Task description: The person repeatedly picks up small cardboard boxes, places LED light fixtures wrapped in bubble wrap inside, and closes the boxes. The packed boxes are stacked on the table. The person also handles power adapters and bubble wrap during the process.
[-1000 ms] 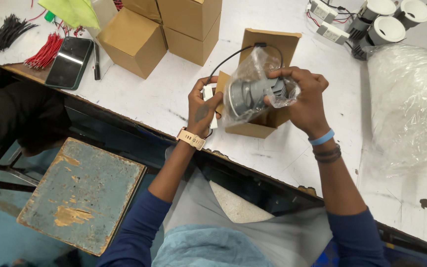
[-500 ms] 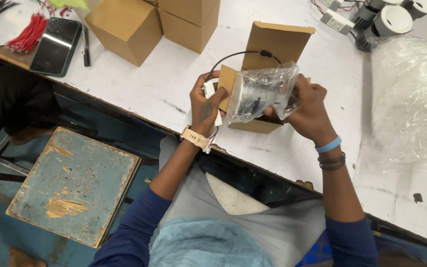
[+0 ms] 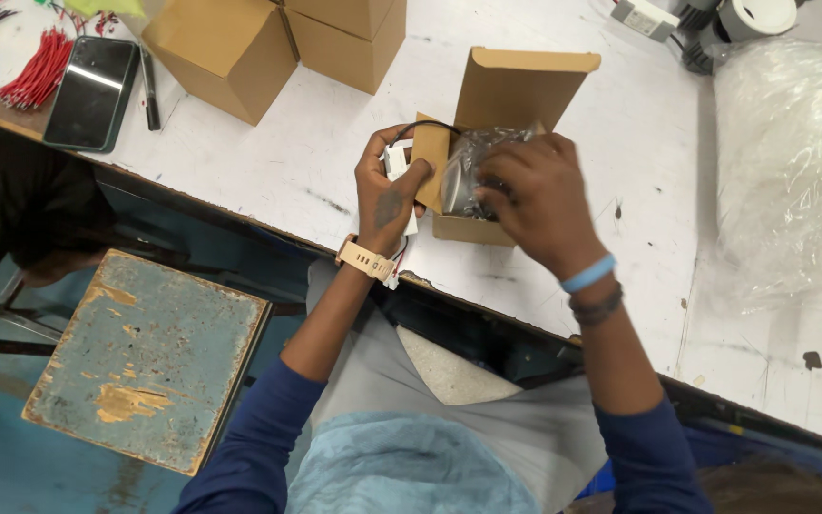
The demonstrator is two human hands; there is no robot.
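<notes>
Right hand (image 3: 537, 195) is down on top of a clear plastic bag (image 3: 468, 167) with something grey inside it (can't make out what the part actually is through the crinkly plastic), fingers curled over the bag and pressing it into the mouth of a small open cardboard box (image 3: 487, 143). The bag sits partly inside the box, partly bunched above the rim, and the box itself stands on the white worktable (image 3: 268, 162) right near the front edge, its lid flap tipped up and back. Left hand (image 3: 387, 190) grips the box's left side, thumb hooked over the near side flap, and it also seems to have a small white piece (image 3: 396, 160) tucked against the palm, with a thin black cable (image 3: 425, 124) looping from there up over the box edge. Tan watch strap on the left wrist, blue band plus a dark bracelet on the right one. Further out: three more closed cardboard boxes (image 3: 230, 48) at the back left of the table, a dark phone (image 3: 92, 90) lying flat with a black pen (image 3: 149, 90) just beside it, and a bundle of red wires (image 3: 35, 71) near the phone's far side. Off to the right there's a big heap of clear plastic wrap (image 3: 792, 162), and some white round fittings (image 3: 753, 17) at the top edge. Below the table, a worn blue stool (image 3: 145, 357) stands to the left of the person's knees.
</notes>
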